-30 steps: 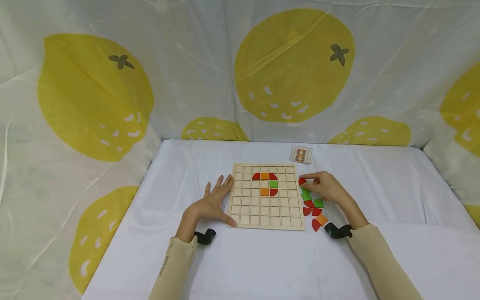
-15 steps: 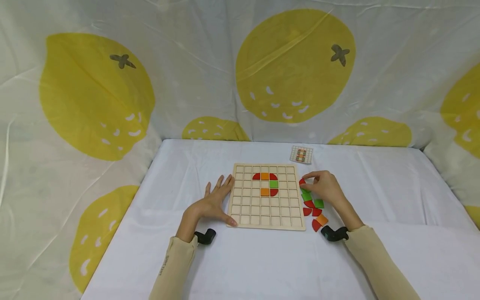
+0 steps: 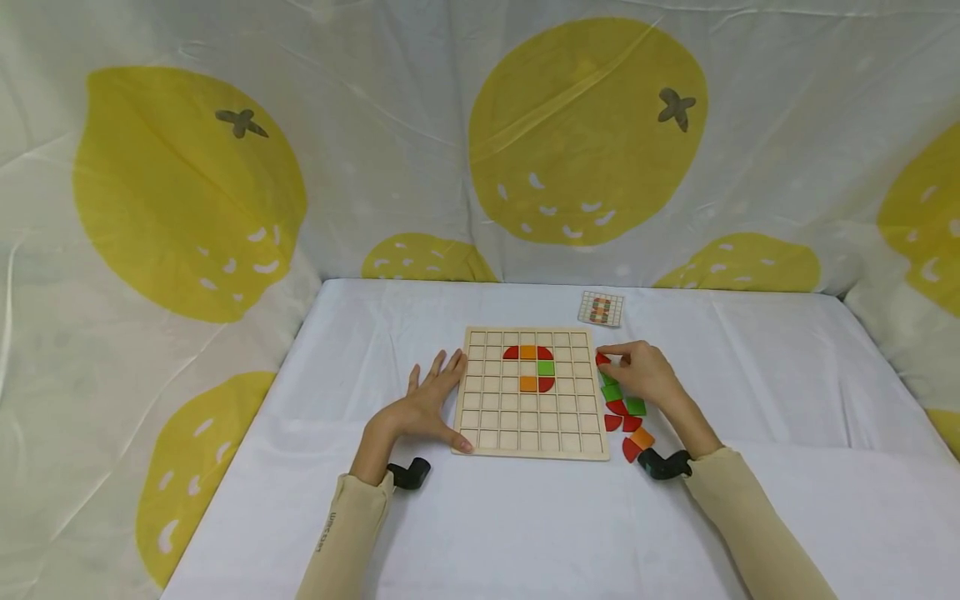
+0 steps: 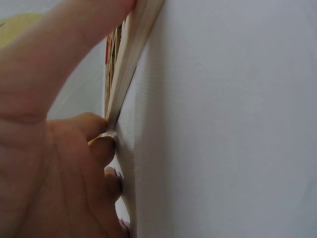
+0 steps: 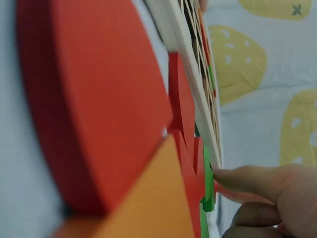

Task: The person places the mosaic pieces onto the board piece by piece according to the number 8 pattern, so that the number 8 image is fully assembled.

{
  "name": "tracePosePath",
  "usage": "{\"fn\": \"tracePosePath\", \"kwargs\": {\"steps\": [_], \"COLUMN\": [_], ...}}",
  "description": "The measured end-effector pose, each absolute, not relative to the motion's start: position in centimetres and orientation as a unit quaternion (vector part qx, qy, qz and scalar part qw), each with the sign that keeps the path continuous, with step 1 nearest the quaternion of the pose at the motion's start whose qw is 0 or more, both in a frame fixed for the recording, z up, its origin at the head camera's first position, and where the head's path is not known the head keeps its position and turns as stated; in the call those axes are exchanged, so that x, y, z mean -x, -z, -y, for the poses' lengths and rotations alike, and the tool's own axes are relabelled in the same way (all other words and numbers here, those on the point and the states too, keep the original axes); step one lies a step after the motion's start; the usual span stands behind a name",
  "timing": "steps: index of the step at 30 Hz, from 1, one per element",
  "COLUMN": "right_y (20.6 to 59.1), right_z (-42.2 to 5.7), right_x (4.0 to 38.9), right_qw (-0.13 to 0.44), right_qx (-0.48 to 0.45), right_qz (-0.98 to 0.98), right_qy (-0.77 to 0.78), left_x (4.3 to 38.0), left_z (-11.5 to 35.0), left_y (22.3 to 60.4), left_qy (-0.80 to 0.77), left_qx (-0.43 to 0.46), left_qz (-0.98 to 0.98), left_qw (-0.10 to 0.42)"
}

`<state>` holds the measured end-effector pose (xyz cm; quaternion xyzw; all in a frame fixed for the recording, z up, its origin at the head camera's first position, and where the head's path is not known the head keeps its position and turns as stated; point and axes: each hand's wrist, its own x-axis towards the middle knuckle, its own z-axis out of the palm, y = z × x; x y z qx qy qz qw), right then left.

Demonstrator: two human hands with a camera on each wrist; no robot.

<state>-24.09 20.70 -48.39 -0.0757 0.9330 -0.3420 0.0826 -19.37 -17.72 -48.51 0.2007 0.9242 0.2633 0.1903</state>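
A wooden grid board (image 3: 498, 421) lies flat on the table. My left hand (image 3: 420, 414), fingers spread, rests along its left edge, with the thumb at the near left corner. Beyond the board's right edge, my right hand (image 3: 649, 372) pinches a red quarter-circle tile (image 3: 602, 360) between thumb and fingers, close over the green tiles. The right wrist view shows that thumb (image 5: 247, 179) beside the board's rim. Set in the grid are red quarter-circles (image 3: 547, 384), orange squares (image 3: 528, 384) and a green square (image 3: 546, 367), forming a hooked shape.
Loose tiles lie right of the board: green squares (image 3: 636, 407), several red quarter-circles (image 3: 612, 422) and an orange square (image 3: 642, 437). A small pattern card (image 3: 601, 309) lies behind the board. Lemon-print cloth (image 3: 420, 167) hangs around the white table.
My right wrist has shifted slightly left, while the fingers stay at the red quarter-circle tile. The left hand and the tiles on the board have not moved.
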Motion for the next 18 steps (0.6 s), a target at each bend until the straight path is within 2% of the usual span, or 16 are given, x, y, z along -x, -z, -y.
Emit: {"fn": "tracePosePath", "kwargs": {"steps": [6,18], "right_y": [48.45,48.09], "right_z": [-20.71,-20.65], "right_x": [23.89,23.67], "right_qw": [0.050,0.039], "right_qx": [0.050,0.006], "right_qz": [-0.937,-0.941], "right_qy": [0.342,0.336], "left_x": [19.35,19.36], "left_z": [17.70,17.70], "left_y": [48.49,48.47], "left_qy": [-0.261,-0.257], "left_qx": [-0.199,-0.197], "left_qz": [-0.925,-0.927], "left_qw": [0.192,0.189]}}
